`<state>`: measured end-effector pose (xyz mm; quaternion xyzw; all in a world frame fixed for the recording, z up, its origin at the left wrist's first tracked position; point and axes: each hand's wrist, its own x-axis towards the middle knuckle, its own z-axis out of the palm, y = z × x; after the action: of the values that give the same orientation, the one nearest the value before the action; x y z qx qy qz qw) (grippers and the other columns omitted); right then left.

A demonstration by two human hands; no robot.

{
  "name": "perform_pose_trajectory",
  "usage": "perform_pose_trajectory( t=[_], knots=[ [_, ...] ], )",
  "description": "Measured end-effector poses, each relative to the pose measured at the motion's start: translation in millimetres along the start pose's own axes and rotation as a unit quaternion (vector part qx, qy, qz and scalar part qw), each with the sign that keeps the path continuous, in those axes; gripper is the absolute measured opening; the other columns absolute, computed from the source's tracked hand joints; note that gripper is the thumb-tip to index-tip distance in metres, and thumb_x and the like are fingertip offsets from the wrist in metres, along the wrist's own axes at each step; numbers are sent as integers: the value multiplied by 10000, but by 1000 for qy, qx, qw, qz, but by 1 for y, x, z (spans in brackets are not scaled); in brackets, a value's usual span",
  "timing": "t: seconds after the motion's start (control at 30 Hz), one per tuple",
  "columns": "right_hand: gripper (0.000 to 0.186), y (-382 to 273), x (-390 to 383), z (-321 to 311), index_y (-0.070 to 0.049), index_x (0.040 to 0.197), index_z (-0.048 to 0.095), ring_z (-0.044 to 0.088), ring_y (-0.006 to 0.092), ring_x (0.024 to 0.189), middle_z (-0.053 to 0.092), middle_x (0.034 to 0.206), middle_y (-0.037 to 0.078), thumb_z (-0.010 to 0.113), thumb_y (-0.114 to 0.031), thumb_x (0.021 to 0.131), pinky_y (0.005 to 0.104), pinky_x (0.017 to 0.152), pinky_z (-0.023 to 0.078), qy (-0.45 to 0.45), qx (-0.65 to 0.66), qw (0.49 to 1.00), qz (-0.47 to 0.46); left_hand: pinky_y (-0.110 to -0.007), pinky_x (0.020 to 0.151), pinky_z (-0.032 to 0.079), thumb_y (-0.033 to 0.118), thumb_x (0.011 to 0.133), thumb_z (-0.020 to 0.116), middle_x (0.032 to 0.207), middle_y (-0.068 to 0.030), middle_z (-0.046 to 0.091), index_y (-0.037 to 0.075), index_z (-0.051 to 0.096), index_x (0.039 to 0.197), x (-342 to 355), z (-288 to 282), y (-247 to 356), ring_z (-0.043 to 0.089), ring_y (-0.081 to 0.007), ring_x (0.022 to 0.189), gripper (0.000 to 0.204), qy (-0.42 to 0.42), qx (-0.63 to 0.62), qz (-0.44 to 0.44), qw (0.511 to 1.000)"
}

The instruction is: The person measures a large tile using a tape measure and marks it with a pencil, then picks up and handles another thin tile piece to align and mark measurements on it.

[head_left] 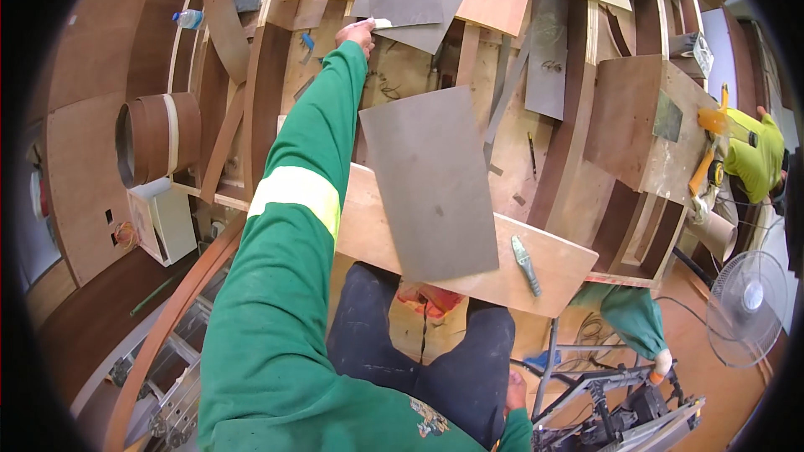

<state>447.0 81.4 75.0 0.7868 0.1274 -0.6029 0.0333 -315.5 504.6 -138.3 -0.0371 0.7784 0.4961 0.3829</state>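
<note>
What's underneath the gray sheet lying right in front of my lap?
Under the gray sheet is a pale plywood board, showing on both sides of it. Anything else directly beneath is covered and can't be seen.

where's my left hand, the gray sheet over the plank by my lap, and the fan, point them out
Left hand (358, 36): head view, on the back of the hand.
Gray sheet (432, 188): head view, middle of its upper face.
Fan (753, 295): head view, on its central hub.
</note>
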Motion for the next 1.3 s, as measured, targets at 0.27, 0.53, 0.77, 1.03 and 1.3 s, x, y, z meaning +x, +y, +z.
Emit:
perform_pose_trajectory(
  t=[0.27, 0.53, 0.77, 1.03, 1.3],
  knots=[
    [159, -14, -1, 16, 8, 1034, 657, 637, 122, 804, 690, 914, 59, 523, -64, 989, 259, 744, 519, -13, -32, 995, -96, -245, 470, 417, 126, 963, 640, 856, -18, 633, 82, 604, 1312, -9, -22, 7, 514, -99, 585, 353, -82, -13, 104, 991],
    [156, -23, -5, 21, 7, 1034, 661, 641, 132, 845, 691, 939, 67, 525, -54, 988, 272, 780, 521, 34, -47, 995, -76, -547, 1118, 314, 425, 824, 812, 1389, -84, 581, 133, 639, 1211, -12, 0, 19, 461, -304, 1341, 515, -126, 117, 14, 985],
    [158, 1, 16, 18, 1, 1047, 660, 645, 126, 863, 699, 962, 62, 521, -66, 1013, 271, 798, 527, 25, 16, 997, -70, -467, 1077, 417, 480, 781, 827, 1423, -145, 565, 25, 595, 1325, -7, 41, 36, 528, -306, 1312, 747, -32, 244, 29, 969],
    [191, 2, 28, 26, 7, 1057, 660, 641, 139, 874, 697, 967, 63, 488, -71, 1025, 274, 812, 519, 42, 3, 997, -72, -375, 1030, 492, 499, 723, 855, 1279, -183, 661, -30, 665, 1207, -13, 57, 55, 631, -303, 1193, 742, 71, 461, 110, 878],
    [197, 12, 30, 29, 11, 1075, 666, 635, 131, 883, 696, 968, 54, 499, -79, 1024, 275, 819, 509, 34, 0, 995, -93, -432, 906, 572, 284, 880, 770, 1167, -109, 671, 63, 600, 1240, -13, 32, 50, 672, -240, 1048, 456, -59, 174, 91, 979]
  ],
)
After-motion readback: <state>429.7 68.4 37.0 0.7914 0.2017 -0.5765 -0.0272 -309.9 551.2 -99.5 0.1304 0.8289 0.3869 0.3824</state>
